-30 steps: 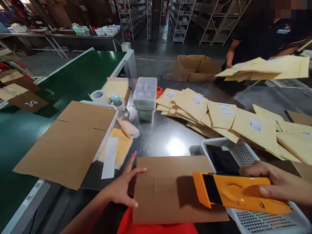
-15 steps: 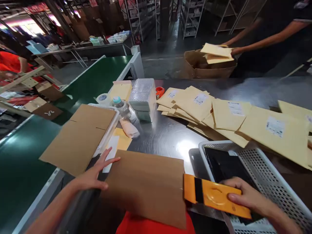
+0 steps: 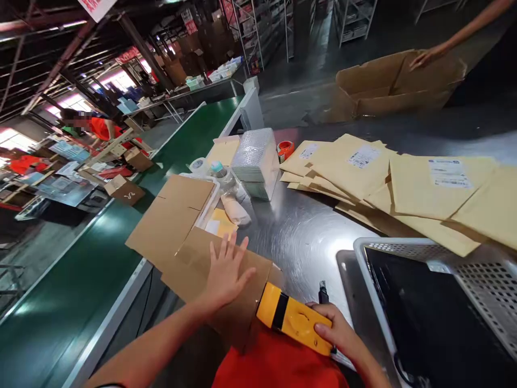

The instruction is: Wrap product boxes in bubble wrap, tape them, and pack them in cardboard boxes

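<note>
1. Your left hand (image 3: pixel 224 274) lies flat, fingers spread and grasping nothing, on top of the folded cardboard sheet (image 3: pixel 218 272) at the near edge of the steel table (image 3: pixel 307 237).
2. Your right hand (image 3: pixel 337 334) is wrapped around the yellow tape dispenser (image 3: pixel 294 319), whose front end just overlaps the right corner of that cardboard sheet (a dark band crosses its body near the front).
3. A second flat cardboard blank (image 3: pixel 172 218) lies to the left of the sheet, partly under it and overhanging the green conveyor belt (image 3: pixel 81 280).
4. To the right of the sheet, a white perforated basket (image 3: pixel 472 269) holds a black item (image 3: pixel 428 318).
5. Beyond the sheet, a bubble-wrapped box (image 3: pixel 256 161) stands on the table, with a bottle (image 3: pixel 220 172) just to its left and an orange tape roll (image 3: pixel 285 149) just to its right.
6. Farther right of that box, padded yellow mailers (image 3: pixel 404 183) with white labels lie overlapping.
7. At the table's far side, another person's hand (image 3: pixel 424 56) rests on an open carton (image 3: pixel 396 83).
</note>
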### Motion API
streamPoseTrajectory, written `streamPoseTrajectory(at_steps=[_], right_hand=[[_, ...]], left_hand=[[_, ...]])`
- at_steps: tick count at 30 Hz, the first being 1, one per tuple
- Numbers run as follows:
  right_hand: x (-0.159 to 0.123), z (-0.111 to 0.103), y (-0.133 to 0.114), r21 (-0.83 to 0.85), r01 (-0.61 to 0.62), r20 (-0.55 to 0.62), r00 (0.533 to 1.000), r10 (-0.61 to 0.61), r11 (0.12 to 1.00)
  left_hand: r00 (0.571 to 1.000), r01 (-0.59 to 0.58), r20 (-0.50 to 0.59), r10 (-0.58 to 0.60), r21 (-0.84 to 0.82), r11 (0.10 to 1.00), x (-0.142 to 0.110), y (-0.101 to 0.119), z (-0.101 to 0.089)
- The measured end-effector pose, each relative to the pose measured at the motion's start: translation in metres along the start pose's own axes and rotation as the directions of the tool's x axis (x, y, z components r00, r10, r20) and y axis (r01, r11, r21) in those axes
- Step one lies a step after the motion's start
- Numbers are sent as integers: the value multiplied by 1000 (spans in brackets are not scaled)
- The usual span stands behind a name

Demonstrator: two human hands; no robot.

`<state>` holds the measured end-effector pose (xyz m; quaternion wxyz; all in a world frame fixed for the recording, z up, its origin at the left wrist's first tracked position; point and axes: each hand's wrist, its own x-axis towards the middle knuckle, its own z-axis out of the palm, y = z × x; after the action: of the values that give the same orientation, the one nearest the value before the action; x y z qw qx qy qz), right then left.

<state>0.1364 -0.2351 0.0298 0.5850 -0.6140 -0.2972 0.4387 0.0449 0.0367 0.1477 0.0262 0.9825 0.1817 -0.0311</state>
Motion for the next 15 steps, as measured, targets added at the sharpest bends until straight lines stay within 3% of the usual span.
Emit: streamPoseTrajectory(at_steps=[3, 9, 15], right_hand=[[-4, -4, -1, 23, 0, 41, 999, -1, 1000], [-16, -11, -1, -25, 11, 61, 998, -9, 1000], [-81, -32, 16, -243, -181, -162, 976, 144, 953]], left_hand=[[1000, -5, -19, 7, 75, 997, -4, 4, 7], [1000, -8, -25, 11, 122, 992, -2, 3, 3], [1000, 10, -8, -10, 96, 995, 0, 5, 5]])
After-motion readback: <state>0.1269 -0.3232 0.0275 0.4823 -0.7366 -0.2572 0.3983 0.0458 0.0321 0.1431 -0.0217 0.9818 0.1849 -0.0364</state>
